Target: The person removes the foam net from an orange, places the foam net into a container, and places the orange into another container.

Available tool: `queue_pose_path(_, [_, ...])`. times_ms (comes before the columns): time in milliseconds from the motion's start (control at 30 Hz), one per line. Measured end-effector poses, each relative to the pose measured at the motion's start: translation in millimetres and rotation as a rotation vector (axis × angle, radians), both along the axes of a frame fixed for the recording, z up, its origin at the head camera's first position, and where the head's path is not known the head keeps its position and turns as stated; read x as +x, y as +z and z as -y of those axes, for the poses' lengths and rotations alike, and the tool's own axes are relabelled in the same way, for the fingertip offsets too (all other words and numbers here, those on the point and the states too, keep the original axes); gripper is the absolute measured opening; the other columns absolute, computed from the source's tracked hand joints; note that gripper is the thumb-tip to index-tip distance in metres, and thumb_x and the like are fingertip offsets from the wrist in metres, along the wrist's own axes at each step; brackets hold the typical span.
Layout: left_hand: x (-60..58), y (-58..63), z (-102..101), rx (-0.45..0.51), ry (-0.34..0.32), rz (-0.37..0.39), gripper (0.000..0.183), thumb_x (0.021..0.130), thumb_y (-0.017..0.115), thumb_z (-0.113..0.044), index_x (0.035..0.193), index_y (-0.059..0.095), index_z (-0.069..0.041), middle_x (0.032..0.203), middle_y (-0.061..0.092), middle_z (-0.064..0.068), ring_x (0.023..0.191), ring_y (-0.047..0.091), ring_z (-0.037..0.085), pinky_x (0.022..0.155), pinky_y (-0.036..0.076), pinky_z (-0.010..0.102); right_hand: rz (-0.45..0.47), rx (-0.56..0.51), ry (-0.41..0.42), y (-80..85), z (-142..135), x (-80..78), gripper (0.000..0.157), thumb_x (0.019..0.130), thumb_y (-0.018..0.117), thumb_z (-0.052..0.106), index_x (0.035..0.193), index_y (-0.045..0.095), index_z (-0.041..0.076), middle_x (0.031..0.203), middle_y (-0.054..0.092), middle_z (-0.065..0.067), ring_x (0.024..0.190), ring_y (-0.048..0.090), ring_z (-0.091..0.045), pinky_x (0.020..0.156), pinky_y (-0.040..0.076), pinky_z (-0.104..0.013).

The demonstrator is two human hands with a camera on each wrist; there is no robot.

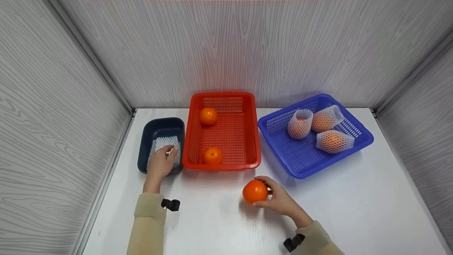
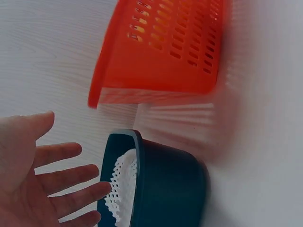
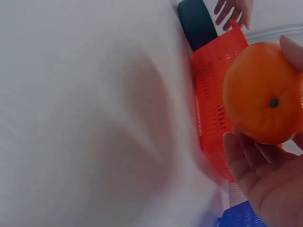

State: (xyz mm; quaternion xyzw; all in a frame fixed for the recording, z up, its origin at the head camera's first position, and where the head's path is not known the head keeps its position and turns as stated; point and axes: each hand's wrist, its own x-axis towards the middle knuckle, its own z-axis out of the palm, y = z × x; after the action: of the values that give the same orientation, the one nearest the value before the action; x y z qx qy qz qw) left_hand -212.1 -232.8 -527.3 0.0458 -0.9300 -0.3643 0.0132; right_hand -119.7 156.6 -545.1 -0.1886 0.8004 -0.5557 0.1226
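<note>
My right hand (image 1: 279,200) grips an orange (image 1: 254,191) between thumb and fingers, held above the white table in front of the baskets. In the right wrist view the orange (image 3: 262,93) shows its green stem end. My left hand (image 1: 161,162) is over the dark teal bin (image 1: 145,141), where white foam net sleeves (image 1: 165,142) lie in a pile. The left wrist view shows that hand (image 2: 52,177) with its fingers spread and fairly straight, holding nothing. From there the fingertips overlap the foam nets (image 2: 124,189); whether they touch cannot be told.
A red basket (image 1: 257,141) at the centre back holds two bare oranges (image 1: 208,116). To its right, a tilted blue basket (image 1: 288,159) contains three net-wrapped oranges (image 1: 334,141). Grey wood-grain panels (image 1: 226,46) enclose the table (image 1: 212,219) at the back and both sides.
</note>
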Motion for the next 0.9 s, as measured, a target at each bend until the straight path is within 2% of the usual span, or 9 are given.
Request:
queue_pose_path(100, [3.5,2.3,-8,0.065,0.009,-0.013,0.047,0.092,0.049,-0.042,0.125,0.054,-0.009,0.12,0.055,0.013,0.102,0.056,0.029,0.082,0.045,0.044,-0.033,-0.006,0.028,20.7,1,-0.6,0.069,0.067,0.08,0.012,0.126,0.045,0.006,0.12,0.05,-0.013,0.102,0.051,-0.028,0.083,0.043,-0.046])
queue_pose_path(267, [7.4,-0.7,-21,0.11,0.015,-0.039,0.044,0.09,0.056,-0.033,0.124,0.054,-0.007,0.113,0.059,0.012,0.093,0.059,0.025,0.078,0.048,0.041,-0.052,-0.011,0.054,38.2,3,-4.6,0.071,0.067,0.08,0.013,0.127,0.044,0.003,0.122,0.05,-0.011,0.102,0.052,-0.025,0.083,0.043,-0.044])
queue_pose_path(367, [8.9,-4.4,-27,0.12,0.008,-0.068,0.039,0.087,0.061,-0.025,0.12,0.057,-0.004,0.104,0.062,0.012,0.086,0.06,0.023,0.072,0.05,0.038,-0.062,-0.037,0.061,39.1,3,-11.3,0.072,0.067,0.081,0.015,0.128,0.045,0.005,0.122,0.05,-0.008,0.102,0.052,-0.024,0.083,0.043,-0.044])
queue_pose_path(533, [11.1,-9.8,-32,0.139,0.028,-0.109,0.032,0.082,0.065,-0.011,0.112,0.062,-0.001,0.097,0.063,0.012,0.079,0.061,0.021,0.066,0.051,0.033,-0.102,-0.031,0.054,33.5,4,-31.5,0.073,0.065,0.083,0.026,0.128,0.046,0.014,0.121,0.051,0.0,0.101,0.053,-0.019,0.082,0.045,-0.041])
queue_pose_path(600, [11.5,-11.2,-33,0.149,0.042,-0.119,0.031,0.081,0.066,-0.008,0.11,0.063,0.0,0.096,0.063,0.013,0.079,0.062,0.021,0.065,0.052,0.033,-0.116,-0.015,0.043,38.5,5,-39.4,0.074,0.065,0.083,0.03,0.128,0.047,0.016,0.121,0.05,0.002,0.101,0.053,-0.018,0.081,0.045,-0.04])
queue_pose_path(667, [11.6,-12.0,-33,0.158,0.051,-0.127,0.031,0.08,0.067,-0.007,0.11,0.063,0.001,0.095,0.063,0.014,0.079,0.062,0.021,0.066,0.052,0.033,-0.125,-0.008,0.031,47.0,8,-46.9,0.075,0.065,0.082,0.03,0.128,0.046,0.016,0.122,0.049,0.001,0.1,0.053,-0.019,0.081,0.045,-0.04])
queue_pose_path(900, [9.9,-14.2,-34,0.181,0.079,-0.134,0.031,0.079,0.068,-0.006,0.109,0.063,0.003,0.091,0.063,0.014,0.079,0.061,0.023,0.067,0.051,0.034,-0.13,-0.021,0.011,97.1,31,-68.3,0.071,0.068,0.08,0.015,0.127,0.043,0.003,0.12,0.049,-0.011,0.099,0.052,-0.026,0.081,0.046,-0.041])
